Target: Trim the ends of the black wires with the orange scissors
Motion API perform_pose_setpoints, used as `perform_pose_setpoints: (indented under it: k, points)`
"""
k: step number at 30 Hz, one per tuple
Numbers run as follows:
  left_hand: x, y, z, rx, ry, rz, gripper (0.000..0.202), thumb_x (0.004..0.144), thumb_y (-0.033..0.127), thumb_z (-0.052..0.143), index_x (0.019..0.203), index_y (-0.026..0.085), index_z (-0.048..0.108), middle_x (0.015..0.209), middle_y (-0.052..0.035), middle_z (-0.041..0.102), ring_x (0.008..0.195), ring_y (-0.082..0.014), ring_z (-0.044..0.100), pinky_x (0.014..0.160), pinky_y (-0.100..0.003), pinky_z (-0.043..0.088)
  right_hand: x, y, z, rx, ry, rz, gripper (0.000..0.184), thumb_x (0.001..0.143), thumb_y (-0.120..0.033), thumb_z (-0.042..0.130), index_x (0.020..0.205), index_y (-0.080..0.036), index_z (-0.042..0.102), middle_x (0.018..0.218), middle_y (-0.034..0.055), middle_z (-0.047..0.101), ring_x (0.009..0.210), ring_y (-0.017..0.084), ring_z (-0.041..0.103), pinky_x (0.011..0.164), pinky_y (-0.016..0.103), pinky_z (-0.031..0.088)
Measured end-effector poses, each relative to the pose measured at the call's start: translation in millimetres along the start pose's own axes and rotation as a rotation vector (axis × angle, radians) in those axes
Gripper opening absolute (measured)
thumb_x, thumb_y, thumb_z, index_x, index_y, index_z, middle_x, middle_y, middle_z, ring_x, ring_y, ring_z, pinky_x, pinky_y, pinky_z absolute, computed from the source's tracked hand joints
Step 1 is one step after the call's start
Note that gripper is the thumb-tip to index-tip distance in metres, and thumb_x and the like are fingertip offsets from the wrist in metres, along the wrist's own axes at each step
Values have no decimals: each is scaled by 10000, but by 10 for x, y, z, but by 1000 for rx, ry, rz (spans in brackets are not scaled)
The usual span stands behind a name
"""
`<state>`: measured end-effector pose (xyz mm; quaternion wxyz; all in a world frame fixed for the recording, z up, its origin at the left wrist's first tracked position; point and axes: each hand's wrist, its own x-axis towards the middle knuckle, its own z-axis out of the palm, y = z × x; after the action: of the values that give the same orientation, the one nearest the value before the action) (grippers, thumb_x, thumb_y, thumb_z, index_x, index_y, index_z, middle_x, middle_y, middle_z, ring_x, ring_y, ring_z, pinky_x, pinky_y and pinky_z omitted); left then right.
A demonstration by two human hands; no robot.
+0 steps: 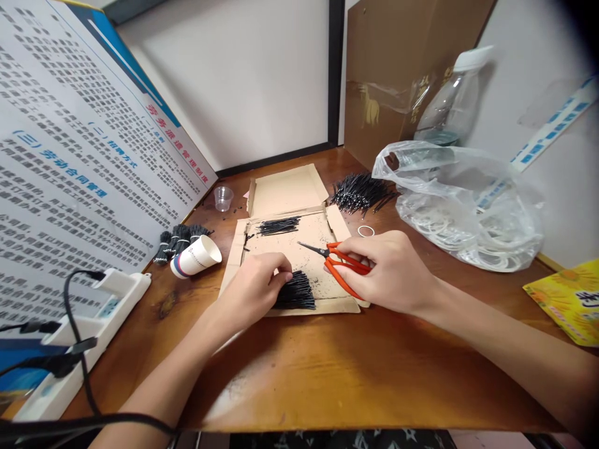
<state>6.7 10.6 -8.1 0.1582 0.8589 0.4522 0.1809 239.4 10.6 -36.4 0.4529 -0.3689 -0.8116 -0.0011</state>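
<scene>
Orange-handled scissors (pixel 346 265) are in my right hand (pixel 393 271); its fingers wrap the handles, and the dark pointed blades aim left over the flattened cardboard box (pixel 322 237). My left hand (pixel 262 280) is closed in a pinch at the upper left of a near row of thin black wire-like strips (pixel 297 292). Whatever lies between those fingertips is hidden. A second, smaller row of black strips (pixel 279 226) rests farther back on the cardboard. Small dark scraps are scattered over the cardboard around both rows.
A heap of loose black strips (pixel 360 192) lies behind right, near a white ring (pixel 365 231) and a clear plastic bag (pixel 468 218). To the left are tied black bundles (pixel 180 240), a tipped paper cup (pixel 196 257), a clear cup (pixel 223 199) and a power strip (pixel 88 337).
</scene>
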Motion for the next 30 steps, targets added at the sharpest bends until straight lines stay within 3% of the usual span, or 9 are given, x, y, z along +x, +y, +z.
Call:
perform_pose_setpoints:
  k: [3,9,20,30]
  points:
    - [-6,45,-41,-159,59,-36,90,888,105,552,829,149,605,696,7,607,575,-95,503,553,-226,396,15,-39,-40,83,-17,49,179,804,-232,609,697,-111,687,448,-45,466,385,57,342,418,236,290]
    - [-17,106,-56,-421,83,-49,119,933,201,529,908,132,622,697,7,586,481,-53,482,452,-186,391,3,-55,-31,94,-91,39,147,782,-194,595,714,-112,696,477,-38,482,415,64,352,441,249,287]
    - [-32,133,-44,-515,73,-112,127,929,205,532,872,149,630,739,-18,639,496,-60,536,393,-157,419,-22,-74,-36,81,-137,10,192,811,-216,574,688,-124,690,493,-30,494,445,82,350,461,265,293]
    - [-33,208,-57,-684,62,-190,139,906,243,561,844,134,621,708,-24,635,465,-69,543,367,-166,444,-24,-82,-20,46,-65,-36,199,828,-172,564,685,-122,692,484,-26,519,438,77,360,460,246,308]
